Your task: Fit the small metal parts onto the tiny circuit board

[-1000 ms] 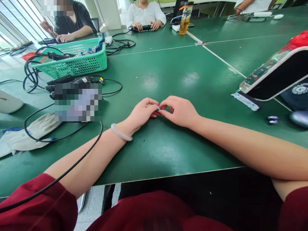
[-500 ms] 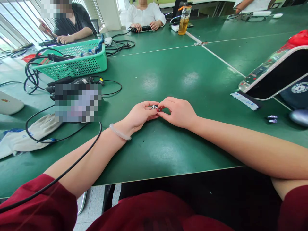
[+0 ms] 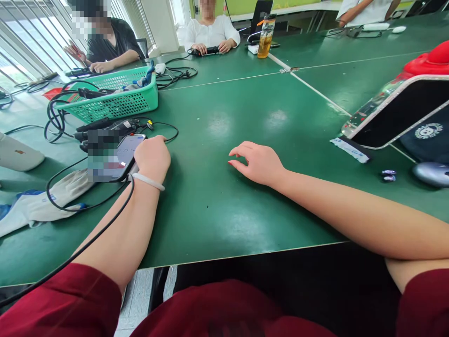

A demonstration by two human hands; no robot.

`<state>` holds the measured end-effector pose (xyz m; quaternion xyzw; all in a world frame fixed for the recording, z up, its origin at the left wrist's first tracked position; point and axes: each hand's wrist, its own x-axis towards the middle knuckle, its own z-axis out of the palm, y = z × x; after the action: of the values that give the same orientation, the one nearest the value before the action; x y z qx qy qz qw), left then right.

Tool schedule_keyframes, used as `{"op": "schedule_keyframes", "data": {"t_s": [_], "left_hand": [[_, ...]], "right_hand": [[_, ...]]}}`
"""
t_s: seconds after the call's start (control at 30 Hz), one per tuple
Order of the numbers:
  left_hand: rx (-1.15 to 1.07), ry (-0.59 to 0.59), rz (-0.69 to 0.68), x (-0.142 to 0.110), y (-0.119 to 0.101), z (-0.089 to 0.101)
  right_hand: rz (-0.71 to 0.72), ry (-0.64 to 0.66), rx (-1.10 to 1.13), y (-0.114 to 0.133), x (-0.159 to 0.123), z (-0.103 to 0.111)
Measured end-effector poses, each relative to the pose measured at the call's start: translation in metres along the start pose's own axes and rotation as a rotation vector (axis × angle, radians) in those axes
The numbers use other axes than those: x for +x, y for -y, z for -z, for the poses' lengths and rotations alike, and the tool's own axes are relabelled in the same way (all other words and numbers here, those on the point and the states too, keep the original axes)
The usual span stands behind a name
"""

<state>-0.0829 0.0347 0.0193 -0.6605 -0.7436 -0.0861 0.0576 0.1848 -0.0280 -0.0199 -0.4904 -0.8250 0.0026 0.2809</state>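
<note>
Left hand [image 3: 152, 157]: at right edge of black-framed rectangular smartphone [image 3: 130, 149], left side of glossy green tabletop [image 3: 206, 187]; finger closure cannot be determined. Right hand [image 3: 257, 162]: thumb and fingers parted. Room: slatted window [image 3: 38, 42], far left.

Left hand [image 3: 152, 157]: back uppermost, pointing away from the person; fingers mostly hidden beyond it, so whether they grip anything cannot be judged. Left forearm [image 3: 119, 234] runs back from it, near side and leftward. Right hand [image 3: 260, 161]: well apart, to the right of the left one; thumb [image 3: 240, 167] and index finger [image 3: 240, 150] parted by a clear gap, tips directed leftward. Right forearm [image 3: 343, 206] extends from it, rightward and nearer, wrist [image 3: 282, 174] almost straight.
</note>
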Motion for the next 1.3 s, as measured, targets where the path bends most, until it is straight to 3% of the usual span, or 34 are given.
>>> {"op": "schedule_keyframes", "data": {"t_s": [0.13,0.37,0.87,1.17,1.3], "left_hand": [[0.134,0.098,0.080,0.007,0.010,-0.002],[0.149,0.144,0.028,0.007,0.013,-0.007],[0.244,0.092,-0.036,0.014,0.014,-0.012],[0.102,0.005,-0.061,0.020,0.024,-0.025],[0.084,0.022,-0.040,0.022,0.026,-0.029]], "right_hand": [[-0.011,-0.001,-0.005,-0.002,0.001,-0.001],[-0.021,0.004,-0.007,-0.005,0.002,-0.002],[-0.062,0.036,0.015,-0.005,0.002,-0.001],[-0.053,0.037,0.032,-0.006,0.003,-0.002],[-0.058,0.041,0.043,-0.006,0.003,-0.002]]}}
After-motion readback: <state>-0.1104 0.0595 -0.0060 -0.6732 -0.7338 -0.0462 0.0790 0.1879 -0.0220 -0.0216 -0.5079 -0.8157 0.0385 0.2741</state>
